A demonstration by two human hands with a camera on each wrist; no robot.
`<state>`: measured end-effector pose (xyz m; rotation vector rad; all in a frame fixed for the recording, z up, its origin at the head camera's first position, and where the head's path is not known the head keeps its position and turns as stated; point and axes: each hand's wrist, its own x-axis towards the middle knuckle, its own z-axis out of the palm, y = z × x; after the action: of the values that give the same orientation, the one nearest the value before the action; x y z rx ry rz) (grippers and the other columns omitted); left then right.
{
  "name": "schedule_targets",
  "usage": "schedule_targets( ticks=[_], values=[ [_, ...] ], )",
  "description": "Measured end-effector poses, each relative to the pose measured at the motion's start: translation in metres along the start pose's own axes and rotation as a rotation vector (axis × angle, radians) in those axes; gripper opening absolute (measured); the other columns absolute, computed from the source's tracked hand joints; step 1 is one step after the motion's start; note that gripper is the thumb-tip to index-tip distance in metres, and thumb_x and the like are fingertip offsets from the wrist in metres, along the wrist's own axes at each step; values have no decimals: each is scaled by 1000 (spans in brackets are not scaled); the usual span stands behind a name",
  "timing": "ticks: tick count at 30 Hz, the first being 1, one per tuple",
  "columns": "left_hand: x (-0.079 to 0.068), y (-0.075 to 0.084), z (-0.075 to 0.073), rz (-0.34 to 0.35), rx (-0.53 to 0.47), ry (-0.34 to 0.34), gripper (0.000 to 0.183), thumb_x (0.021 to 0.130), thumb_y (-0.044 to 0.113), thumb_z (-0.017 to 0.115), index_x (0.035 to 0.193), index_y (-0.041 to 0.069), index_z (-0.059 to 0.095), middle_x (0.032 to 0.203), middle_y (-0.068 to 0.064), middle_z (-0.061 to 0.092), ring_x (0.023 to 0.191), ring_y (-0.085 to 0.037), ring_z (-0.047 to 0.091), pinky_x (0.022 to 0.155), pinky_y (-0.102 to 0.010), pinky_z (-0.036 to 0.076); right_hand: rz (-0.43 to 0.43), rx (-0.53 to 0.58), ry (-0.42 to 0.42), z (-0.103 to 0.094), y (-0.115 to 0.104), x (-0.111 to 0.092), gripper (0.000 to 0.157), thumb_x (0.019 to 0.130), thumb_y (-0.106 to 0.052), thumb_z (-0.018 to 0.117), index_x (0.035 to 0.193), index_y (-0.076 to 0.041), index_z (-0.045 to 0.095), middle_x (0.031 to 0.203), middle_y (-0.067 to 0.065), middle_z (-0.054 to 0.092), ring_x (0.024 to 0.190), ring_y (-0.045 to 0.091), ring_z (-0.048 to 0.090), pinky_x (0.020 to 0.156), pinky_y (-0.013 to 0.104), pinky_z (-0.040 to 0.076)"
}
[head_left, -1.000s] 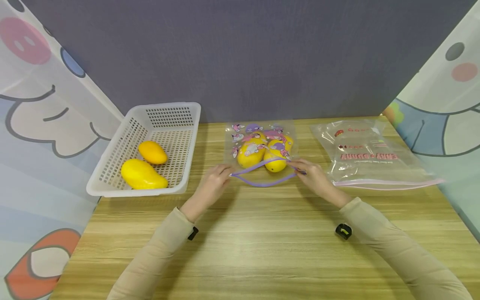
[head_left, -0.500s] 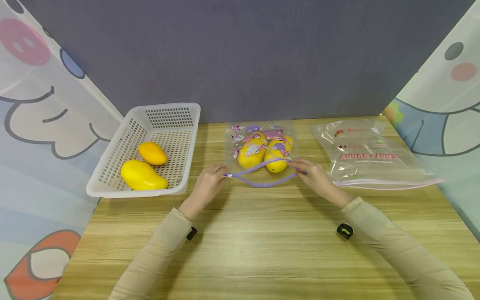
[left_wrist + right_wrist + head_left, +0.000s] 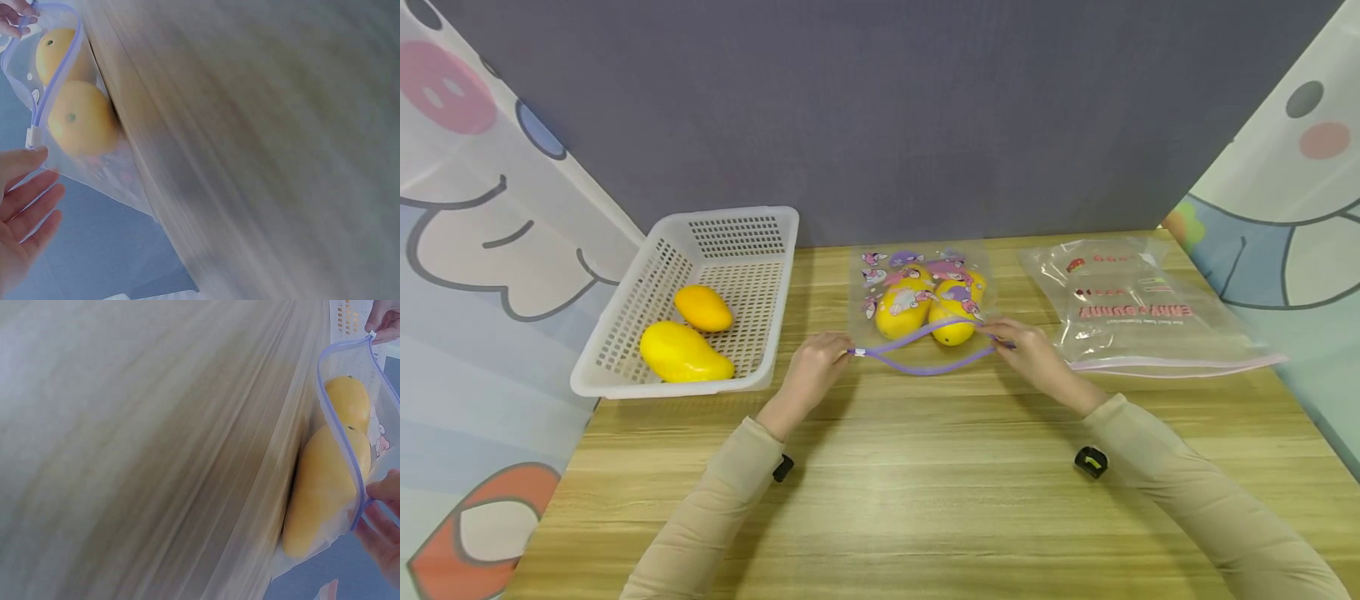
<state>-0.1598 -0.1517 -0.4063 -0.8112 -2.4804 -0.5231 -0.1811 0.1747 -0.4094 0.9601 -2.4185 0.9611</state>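
A clear zip bag [image 3: 865, 321] with purple and pink printed figures lies at the back middle of the table, with yellow mangoes [image 3: 904, 310] inside. Its purple zip edge [image 3: 925, 370] gapes in the middle. My left hand [image 3: 814, 371] pinches the left end of that edge, beside the white slider [image 3: 34, 136]. At the opposite end, my right hand [image 3: 1028, 354] pinches the zip strip between thumb and fingers, as the right wrist view also shows. The mangoes [image 3: 331, 487] rest low in the bag, apart from both hands.
A white perforated basket [image 3: 781, 333] at the left holds an orange-yellow mango [image 3: 703, 307] and a larger yellow mango [image 3: 685, 353]. Another clear zip bag [image 3: 1138, 333], with red print and a pink zip edge, lies flat at the right. A grey panel [image 3: 895, 125] stands behind the table.
My left hand has shifted slightly left along the zip edge, and the white slider now shows beside its fingertips. My right hand has kept its grip in nearly the same place.
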Motion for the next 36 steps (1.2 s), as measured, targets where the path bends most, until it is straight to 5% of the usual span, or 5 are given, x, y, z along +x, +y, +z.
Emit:
schedule_targets(
  ticks=[10,22,36],
  values=[
    [-1,-1,0,-88,-18,-29,12,69,0,72,78,3,66,81,-8,67,81,-25,63,77,-34,50,-37,15,24,1,1,1,29,64,22,63,87,6,66,93,15,63,87,31,60,70,31,51],
    [-1,0,-2,-99,-35,-41,11,70,-1,70,80,0,66,82,-11,67,82,-26,63,74,-31,51,-85,13,81,1,-10,5,23,62,22,65,78,5,66,97,19,61,89,32,59,73,32,51],
    [0,0,-3,-109,-56,-66,9,73,-1,68,81,0,67,83,-11,67,80,-25,64,72,-30,52,-162,-16,110,10,-37,18,30,62,14,69,90,4,65,98,16,61,94,30,56,84,36,46]
  ],
)
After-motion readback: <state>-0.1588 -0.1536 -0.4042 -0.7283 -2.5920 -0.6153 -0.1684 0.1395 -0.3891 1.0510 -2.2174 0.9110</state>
